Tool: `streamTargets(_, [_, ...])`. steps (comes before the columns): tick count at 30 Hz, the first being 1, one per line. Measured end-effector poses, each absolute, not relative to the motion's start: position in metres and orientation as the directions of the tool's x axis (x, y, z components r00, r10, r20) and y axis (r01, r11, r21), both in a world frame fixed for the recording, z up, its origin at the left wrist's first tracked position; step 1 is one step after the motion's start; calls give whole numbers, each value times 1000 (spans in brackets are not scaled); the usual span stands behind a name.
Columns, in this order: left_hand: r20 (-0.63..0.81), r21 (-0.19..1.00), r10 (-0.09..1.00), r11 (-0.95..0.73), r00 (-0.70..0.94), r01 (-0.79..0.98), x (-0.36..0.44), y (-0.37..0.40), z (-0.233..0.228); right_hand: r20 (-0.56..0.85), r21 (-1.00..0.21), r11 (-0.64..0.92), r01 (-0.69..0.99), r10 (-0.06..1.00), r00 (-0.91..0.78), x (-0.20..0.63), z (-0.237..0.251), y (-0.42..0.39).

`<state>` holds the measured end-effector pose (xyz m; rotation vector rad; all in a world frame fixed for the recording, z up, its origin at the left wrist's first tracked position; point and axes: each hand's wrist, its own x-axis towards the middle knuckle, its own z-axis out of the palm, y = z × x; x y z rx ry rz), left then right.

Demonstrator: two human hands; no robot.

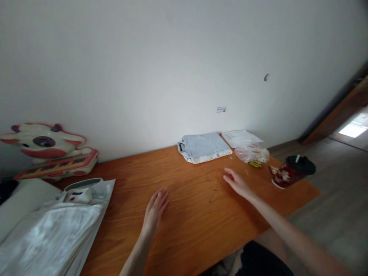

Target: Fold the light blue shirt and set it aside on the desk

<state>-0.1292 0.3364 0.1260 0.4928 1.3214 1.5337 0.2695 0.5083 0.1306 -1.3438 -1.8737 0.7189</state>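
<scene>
Both hands lie flat and empty with fingers spread over the desk (pixel 186 214): the left hand (pixel 155 209) near its middle, the right hand (pixel 237 183) reaching out. Nearest the right hand, the folded clothes (pixel 204 147) sit by the wall, beside a plastic bag (pixel 253 154) and a cup (pixel 291 170).

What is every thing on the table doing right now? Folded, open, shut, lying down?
left hand: open, flat on the table
right hand: open, empty, reaching over the table
light blue clothes: folded, stacked by the wall
white shirt: spread out flat
red cup: black lid on
plastic bag: crumpled, lying down
paper: flat
</scene>
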Motion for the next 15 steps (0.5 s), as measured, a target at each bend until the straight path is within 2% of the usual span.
streamTargets(2, [-218,963,846,106,-486,-248,-154,265,124,258,-661,409,630,911,-321,264,97,466])
streamTargets(4, [-105,976,791,200,-603,91,-189,199,134,279,-567,465,680,885,-372,264,82,443])
streamTargets(6, [76,901,693,261,-716,347,-226,143,148,302,-509,490,707,871,-387,268,77,440])
streamTargets(8, [249,788,607,327,-755,523,-260,100,158,340,-456,518,724,853,-396,273,69,450])
streamTargets(9, [297,730,597,362,-745,580,-275,84,162,356,-431,537,726,840,-410,275,63,457])
streamTargets(11, [298,659,634,405,-714,634,-297,61,165,387,-391,572,721,813,-435,279,49,469])
streamTargets(15, [139,714,728,396,-671,578,-320,41,170,437,-331,632,701,761,-480,287,28,479])
